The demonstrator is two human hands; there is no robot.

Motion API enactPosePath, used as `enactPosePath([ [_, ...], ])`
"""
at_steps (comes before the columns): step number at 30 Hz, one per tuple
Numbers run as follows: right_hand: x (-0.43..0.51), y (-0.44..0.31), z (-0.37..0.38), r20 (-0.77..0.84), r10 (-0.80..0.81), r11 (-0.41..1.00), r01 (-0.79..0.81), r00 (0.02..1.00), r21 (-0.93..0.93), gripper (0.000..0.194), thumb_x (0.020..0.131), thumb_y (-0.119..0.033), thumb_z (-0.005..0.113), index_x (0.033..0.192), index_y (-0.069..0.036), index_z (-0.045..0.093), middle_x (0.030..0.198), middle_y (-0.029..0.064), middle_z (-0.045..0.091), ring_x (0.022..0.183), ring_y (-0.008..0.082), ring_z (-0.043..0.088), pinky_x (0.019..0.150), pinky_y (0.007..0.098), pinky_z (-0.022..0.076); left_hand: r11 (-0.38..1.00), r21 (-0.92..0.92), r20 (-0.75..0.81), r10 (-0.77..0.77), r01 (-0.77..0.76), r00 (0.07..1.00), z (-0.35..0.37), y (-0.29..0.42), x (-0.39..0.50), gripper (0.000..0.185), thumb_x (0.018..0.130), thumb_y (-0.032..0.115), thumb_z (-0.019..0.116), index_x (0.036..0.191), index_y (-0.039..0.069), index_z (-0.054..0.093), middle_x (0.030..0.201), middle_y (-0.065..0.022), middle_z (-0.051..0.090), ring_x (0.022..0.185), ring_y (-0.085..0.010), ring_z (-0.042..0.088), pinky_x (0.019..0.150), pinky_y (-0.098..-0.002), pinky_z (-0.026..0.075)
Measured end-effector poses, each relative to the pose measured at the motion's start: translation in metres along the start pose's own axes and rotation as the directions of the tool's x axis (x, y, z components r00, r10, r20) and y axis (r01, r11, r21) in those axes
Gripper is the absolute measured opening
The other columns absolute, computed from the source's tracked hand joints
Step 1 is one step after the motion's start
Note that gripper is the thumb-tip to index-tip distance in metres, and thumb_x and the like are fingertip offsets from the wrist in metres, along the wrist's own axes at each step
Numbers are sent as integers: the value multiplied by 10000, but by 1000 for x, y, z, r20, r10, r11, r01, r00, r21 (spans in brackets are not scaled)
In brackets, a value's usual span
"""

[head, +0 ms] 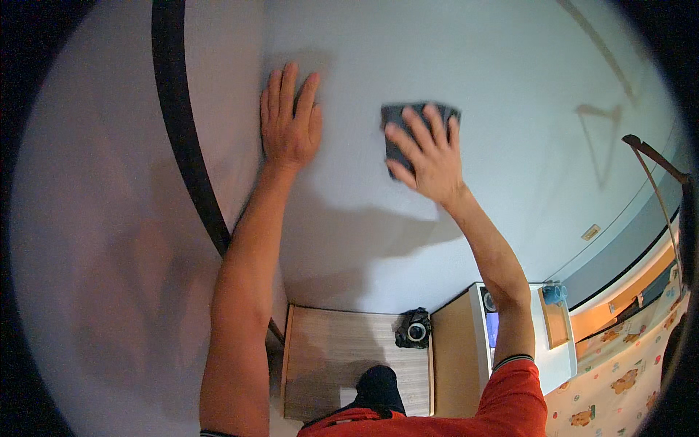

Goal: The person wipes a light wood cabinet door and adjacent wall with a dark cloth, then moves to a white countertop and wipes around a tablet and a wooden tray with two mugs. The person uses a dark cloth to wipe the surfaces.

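Flat against the pale wall (349, 164), close to its left corner, rests my left hand (289, 120), empty, with its fingers slightly apart. My right hand (428, 150) presses a dark grey, roughly square cloth or pad (398, 143) on the same wall. Its fingers are spread over the pad, whose far edge shows beyond the fingertips. The right hand is a little blurred. Both arms reach up and forward, and a shadow falls on the wall below the pad.
A black strip (191, 147) runs down the left wall. Below are a wood-grain surface (333, 349) with a tape roll (416, 331) on a black bag, and a white cabinet top (532, 338) with a blue cup (554, 293). A hanger (652, 158) and patterned fabric (606, 382) are at right.
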State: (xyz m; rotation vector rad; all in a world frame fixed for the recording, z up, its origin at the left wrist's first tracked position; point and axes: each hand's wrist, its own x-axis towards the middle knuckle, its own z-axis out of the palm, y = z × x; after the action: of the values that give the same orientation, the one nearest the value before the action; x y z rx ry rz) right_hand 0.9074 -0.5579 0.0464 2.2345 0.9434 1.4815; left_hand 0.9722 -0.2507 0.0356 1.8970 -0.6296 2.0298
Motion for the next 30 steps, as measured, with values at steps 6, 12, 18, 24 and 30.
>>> enactPosePath([
  [6, 90, -23, 1, -254, 198, 980, -196, 947, 36, 785, 893, -550, 745, 1582, -252, 514, 1682, 96, 414, 1553, 450, 308, 1184, 724, 272, 1000, 28, 40, -4, 3, 999, -2, 1, 3, 554, 1049, 245, 577, 1591, 156, 498, 1714, -188, 352, 1561, -456, 330, 1254, -620, 273],
  [12, 30, -13, -6, 63, -180, 983, 178, 982, 38, 703, 961, -554, 679, 1595, -312, 499, 1710, 69, 388, 1594, 391, 277, 1240, 682, 235, 997, 75, 66, -6, 1, 998, -2, 0, 1, 556, 1065, 264, 549, 1606, 157, 484, 1719, -198, 340, 1567, -454, 324, 1260, -619, 263],
  [18, 25, 60, -41, -125, 73, 995, -81, 990, -63, 751, 904, -663, 699, 1572, -370, 525, 1691, 118, 388, 1578, 476, 249, 1225, 737, 167, 1000, 17, 6, 0, 0, 1000, -3, 4, 0, 547, 1088, 286, 510, 1620, 164, 472, 1715, -203, 353, 1563, -458, 338, 1251, -632, 272],
  [24, 87, 38, -24, -350, 259, 951, -301, 900, -72, 729, 946, -676, 663, 1554, -286, 562, 1656, 215, 378, 1519, 528, 261, 1159, 740, 209, 999, 51, 4, 18, -19, 1000, -2, 2, -2, 533, 1095, 286, 499, 1614, 168, 476, 1716, -194, 357, 1554, -465, 348, 1240, -637, 285],
  [30, 40, 23, -20, -67, 26, 999, -29, 997, -38, 684, 954, -623, 661, 1582, -414, 492, 1729, 61, 345, 1606, 393, 241, 1234, 694, 232, 998, 45, 7, 35, -36, 999, 0, -3, -1, 526, 1093, 289, 499, 1605, 167, 485, 1705, -191, 373, 1555, -466, 344, 1243, -629, 282],
])
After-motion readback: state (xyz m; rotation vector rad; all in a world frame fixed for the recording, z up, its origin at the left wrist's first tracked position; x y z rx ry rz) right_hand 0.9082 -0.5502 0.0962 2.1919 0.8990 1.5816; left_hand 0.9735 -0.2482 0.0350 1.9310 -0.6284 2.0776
